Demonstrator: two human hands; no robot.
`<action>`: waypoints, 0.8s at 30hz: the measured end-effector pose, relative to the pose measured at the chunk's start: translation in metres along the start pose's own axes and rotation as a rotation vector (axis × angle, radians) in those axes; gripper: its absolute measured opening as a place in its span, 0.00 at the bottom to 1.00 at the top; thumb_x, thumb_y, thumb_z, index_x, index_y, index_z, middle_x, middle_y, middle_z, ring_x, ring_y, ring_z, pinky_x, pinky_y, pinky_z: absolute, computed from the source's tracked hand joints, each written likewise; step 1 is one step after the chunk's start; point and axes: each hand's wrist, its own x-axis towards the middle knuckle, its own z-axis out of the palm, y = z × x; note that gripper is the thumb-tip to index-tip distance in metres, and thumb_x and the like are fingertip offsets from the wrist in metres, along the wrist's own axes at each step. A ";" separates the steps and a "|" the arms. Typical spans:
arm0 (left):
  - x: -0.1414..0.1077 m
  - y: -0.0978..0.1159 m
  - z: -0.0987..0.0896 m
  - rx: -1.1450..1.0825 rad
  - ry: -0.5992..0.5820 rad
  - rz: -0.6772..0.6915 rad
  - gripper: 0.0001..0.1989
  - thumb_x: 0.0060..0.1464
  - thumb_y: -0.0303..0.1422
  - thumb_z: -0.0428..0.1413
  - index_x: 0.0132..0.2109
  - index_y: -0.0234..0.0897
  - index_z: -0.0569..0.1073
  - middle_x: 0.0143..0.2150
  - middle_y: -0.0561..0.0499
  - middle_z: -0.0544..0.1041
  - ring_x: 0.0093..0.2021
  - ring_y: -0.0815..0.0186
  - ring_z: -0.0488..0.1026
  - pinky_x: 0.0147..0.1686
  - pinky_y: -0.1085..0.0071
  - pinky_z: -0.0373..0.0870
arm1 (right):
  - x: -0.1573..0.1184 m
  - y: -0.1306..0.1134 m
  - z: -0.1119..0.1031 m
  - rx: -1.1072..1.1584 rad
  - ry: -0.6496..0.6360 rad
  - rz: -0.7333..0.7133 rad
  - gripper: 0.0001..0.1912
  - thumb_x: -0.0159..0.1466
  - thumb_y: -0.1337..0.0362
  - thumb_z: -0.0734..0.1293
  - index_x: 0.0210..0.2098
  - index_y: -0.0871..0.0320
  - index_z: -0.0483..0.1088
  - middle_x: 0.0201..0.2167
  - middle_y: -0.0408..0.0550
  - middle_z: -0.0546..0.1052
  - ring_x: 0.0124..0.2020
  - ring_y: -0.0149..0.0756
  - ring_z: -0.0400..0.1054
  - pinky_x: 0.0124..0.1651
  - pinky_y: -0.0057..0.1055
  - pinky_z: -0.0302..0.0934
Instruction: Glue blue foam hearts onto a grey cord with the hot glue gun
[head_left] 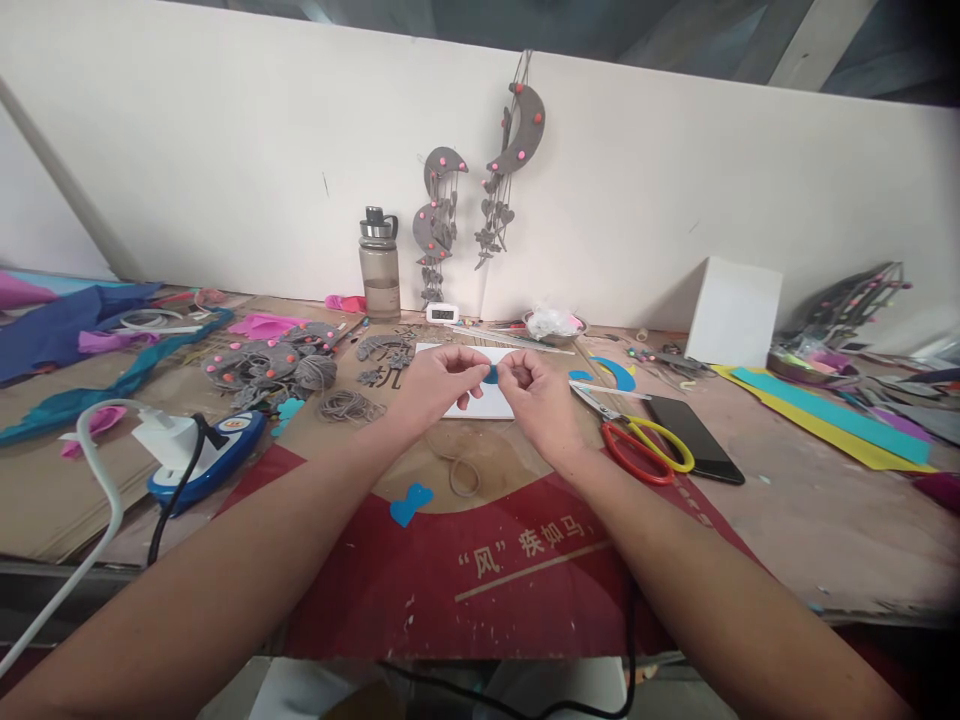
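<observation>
Head view: pinching one small blue piece (491, 375) with both left hand (448, 382) and right hand (536, 390), over one white board (491, 406). Counted at right: one pair of scissors (611, 415), partly overlapping one black phone (714, 450). Counted toward front edge of tabletop (810, 540): one blue cutout (409, 505), one string loop (478, 478), with broad room around both. Bounded at left by one blue power socket (242, 438).

Bench (825, 530) before a wall (262, 150). Centre: small piece (491, 376) between left hand (448, 378) and right hand (538, 388), over a board (480, 409). Right: scissors (624, 422), overlapping a phone (716, 452). Left: yarn coil (349, 406); power strip (244, 440) farther left. Front: cut-out (409, 504), nearer the edge. Rear: bottle (381, 280), clock (442, 314) to its right; ornaments (534, 135) hanging on the wall.
</observation>
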 end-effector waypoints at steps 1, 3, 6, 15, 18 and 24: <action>0.000 0.000 0.000 0.028 0.002 0.005 0.07 0.48 0.32 0.60 0.34 0.32 0.75 0.22 0.53 0.72 0.17 0.75 0.63 0.19 0.75 0.61 | 0.000 0.000 0.000 -0.015 -0.002 -0.019 0.06 0.60 0.62 0.62 0.29 0.57 0.66 0.24 0.40 0.64 0.26 0.29 0.54 0.31 0.27 0.51; -0.001 0.001 0.000 0.085 0.001 0.014 0.06 0.49 0.32 0.59 0.33 0.33 0.74 0.22 0.53 0.73 0.18 0.75 0.64 0.20 0.75 0.63 | -0.001 0.000 0.000 -0.041 -0.007 -0.054 0.06 0.61 0.63 0.62 0.29 0.57 0.67 0.24 0.40 0.65 0.26 0.29 0.55 0.31 0.27 0.51; -0.002 0.000 -0.001 0.158 -0.002 0.042 0.06 0.50 0.33 0.57 0.32 0.34 0.74 0.22 0.53 0.73 0.19 0.74 0.65 0.21 0.76 0.64 | -0.002 0.000 -0.001 -0.075 -0.016 -0.101 0.05 0.61 0.64 0.62 0.30 0.57 0.67 0.25 0.41 0.67 0.26 0.29 0.56 0.32 0.28 0.52; -0.001 -0.003 -0.001 0.188 0.073 -0.002 0.05 0.49 0.32 0.56 0.31 0.35 0.73 0.22 0.53 0.74 0.19 0.74 0.66 0.22 0.76 0.63 | -0.004 0.002 -0.001 -0.083 -0.044 -0.134 0.07 0.64 0.62 0.62 0.33 0.58 0.70 0.29 0.44 0.71 0.30 0.31 0.61 0.35 0.29 0.55; 0.000 -0.007 -0.001 0.168 0.117 -0.022 0.05 0.49 0.33 0.56 0.31 0.35 0.73 0.21 0.53 0.74 0.18 0.74 0.66 0.21 0.76 0.63 | -0.004 0.002 -0.001 -0.092 -0.038 -0.140 0.08 0.65 0.62 0.62 0.33 0.58 0.70 0.30 0.44 0.72 0.31 0.32 0.63 0.36 0.30 0.55; 0.004 -0.017 -0.001 0.102 0.161 0.008 0.05 0.48 0.32 0.56 0.31 0.35 0.73 0.22 0.53 0.74 0.19 0.73 0.67 0.21 0.75 0.64 | -0.004 0.000 0.000 -0.057 -0.030 -0.136 0.09 0.65 0.61 0.62 0.32 0.58 0.71 0.30 0.45 0.71 0.32 0.33 0.63 0.36 0.30 0.55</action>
